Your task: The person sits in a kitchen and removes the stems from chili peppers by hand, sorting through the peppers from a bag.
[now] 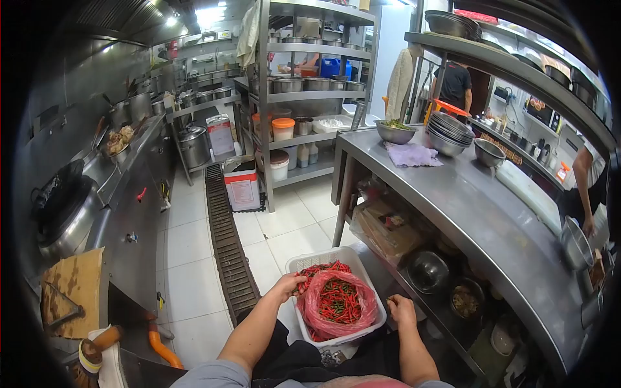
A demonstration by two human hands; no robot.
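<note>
A white plastic basket [381,315] stands between my knees. Inside it sits a pink plastic bag [312,317], its mouth wide and full of red and green chili peppers [341,301]. More red chilies lie in the basket beyond and beside the bag. My left hand [286,286] is over the basket's left rim, with its fingers closed on red chili at the bag's side. To the right of the basket, my right hand [402,311] is held with curled fingers pinched together; whatever they may hold is too small to make out.
A steel worktable [453,184] runs along the right, with bowls [446,132] on top and a black bowl [428,270] beneath. A drain grate [226,239] crosses the tiled floor. At left are stoves and a wok [61,207]. Two people stand beyond the table.
</note>
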